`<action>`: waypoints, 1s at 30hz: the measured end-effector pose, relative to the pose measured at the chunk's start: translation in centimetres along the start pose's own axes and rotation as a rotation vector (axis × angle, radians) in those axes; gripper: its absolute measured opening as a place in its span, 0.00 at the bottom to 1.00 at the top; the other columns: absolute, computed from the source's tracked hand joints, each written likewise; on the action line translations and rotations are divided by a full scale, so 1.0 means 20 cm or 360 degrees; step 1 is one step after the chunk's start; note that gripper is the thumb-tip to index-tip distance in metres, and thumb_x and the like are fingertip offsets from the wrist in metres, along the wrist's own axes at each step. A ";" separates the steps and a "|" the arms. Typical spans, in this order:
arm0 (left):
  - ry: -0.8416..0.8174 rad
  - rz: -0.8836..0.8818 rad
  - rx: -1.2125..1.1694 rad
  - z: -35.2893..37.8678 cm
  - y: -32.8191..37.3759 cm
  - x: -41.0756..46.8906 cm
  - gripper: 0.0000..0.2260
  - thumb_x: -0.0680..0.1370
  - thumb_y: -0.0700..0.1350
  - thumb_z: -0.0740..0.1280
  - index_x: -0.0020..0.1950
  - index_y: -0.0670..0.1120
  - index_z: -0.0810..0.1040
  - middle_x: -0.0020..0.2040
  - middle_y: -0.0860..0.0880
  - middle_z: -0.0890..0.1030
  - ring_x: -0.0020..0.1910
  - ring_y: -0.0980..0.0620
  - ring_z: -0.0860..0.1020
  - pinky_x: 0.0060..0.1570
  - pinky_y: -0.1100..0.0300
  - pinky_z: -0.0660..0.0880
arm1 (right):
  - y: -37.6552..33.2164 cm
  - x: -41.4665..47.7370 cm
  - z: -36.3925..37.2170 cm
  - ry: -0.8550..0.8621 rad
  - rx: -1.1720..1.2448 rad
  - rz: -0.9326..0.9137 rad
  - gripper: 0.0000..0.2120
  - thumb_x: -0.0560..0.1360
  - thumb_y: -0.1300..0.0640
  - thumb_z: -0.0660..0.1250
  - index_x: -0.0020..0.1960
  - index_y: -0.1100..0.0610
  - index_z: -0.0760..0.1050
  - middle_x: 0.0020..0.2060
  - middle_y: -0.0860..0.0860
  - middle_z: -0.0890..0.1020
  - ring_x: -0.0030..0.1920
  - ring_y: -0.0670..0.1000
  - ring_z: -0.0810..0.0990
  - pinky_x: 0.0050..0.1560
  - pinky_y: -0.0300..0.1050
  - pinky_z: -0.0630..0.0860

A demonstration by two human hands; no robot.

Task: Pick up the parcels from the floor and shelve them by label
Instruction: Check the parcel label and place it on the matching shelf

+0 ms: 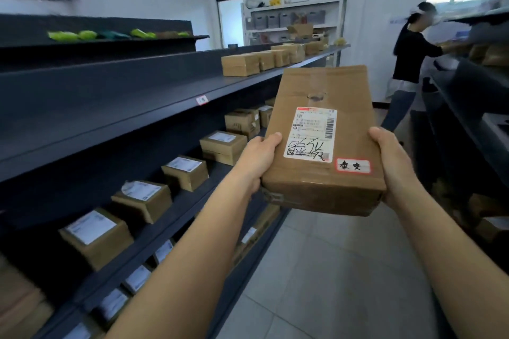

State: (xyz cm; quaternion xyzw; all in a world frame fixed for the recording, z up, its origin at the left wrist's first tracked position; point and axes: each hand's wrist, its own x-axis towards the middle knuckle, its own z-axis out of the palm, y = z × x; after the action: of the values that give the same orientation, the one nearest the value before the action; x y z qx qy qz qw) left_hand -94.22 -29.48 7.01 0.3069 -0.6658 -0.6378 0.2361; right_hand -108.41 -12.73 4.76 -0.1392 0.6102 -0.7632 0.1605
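Note:
I hold a flat brown cardboard parcel [311,91] out in front of me at chest height, over the aisle. It carries a white shipping label [311,135] with a barcode and black handwriting, plus a small red-bordered sticker [353,166] at its near right corner. My left hand [259,157] grips its near left edge, thumb on top. Around the near right edge my right hand [391,165] is wrapped. To the left runs a dark shelving unit [132,107] with labelled parcels.
Several cardboard boxes [239,64] line the dark shelves on the left, with a small tag [202,99] on one shelf edge. Another dark rack [473,107] stands on the right. A person in a black top [410,58] works at the aisle's far end. Grey tiled floor [330,270] below.

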 end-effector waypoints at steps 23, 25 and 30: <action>0.0427 0.0136 -0.0142 0.13 0.07 0.88 0.13 0.78 0.52 0.65 0.56 0.44 0.77 0.45 0.48 0.84 0.32 0.57 0.82 0.25 0.67 0.74 | 0.12 1.18 0.30 -0.0421 0.0228 -0.0098 0.28 0.71 0.47 0.65 0.71 0.52 0.71 0.63 0.58 0.81 0.59 0.59 0.83 0.59 0.59 0.80; 0.0386 0.0147 -0.0116 0.20 0.07 0.98 0.13 0.78 0.53 0.65 0.56 0.45 0.77 0.46 0.47 0.85 0.37 0.54 0.83 0.30 0.64 0.77 | 0.13 1.26 0.26 -0.0370 0.0271 -0.0111 0.27 0.74 0.49 0.64 0.72 0.53 0.69 0.64 0.58 0.80 0.61 0.60 0.82 0.60 0.59 0.80; 0.0290 0.0187 -0.0073 0.32 0.07 1.26 0.13 0.77 0.53 0.65 0.56 0.46 0.78 0.50 0.45 0.85 0.47 0.46 0.83 0.48 0.50 0.80 | 0.15 1.43 0.18 -0.0287 0.0314 -0.0139 0.20 0.81 0.53 0.61 0.73 0.53 0.67 0.62 0.58 0.81 0.57 0.58 0.84 0.54 0.55 0.84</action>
State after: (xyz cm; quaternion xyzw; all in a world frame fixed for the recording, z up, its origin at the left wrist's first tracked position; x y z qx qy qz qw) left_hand -116.50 -42.78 6.07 0.3186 -0.6436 -0.6074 0.3395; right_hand -132.68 -28.30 3.16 -0.2172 0.5086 -0.8102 0.1943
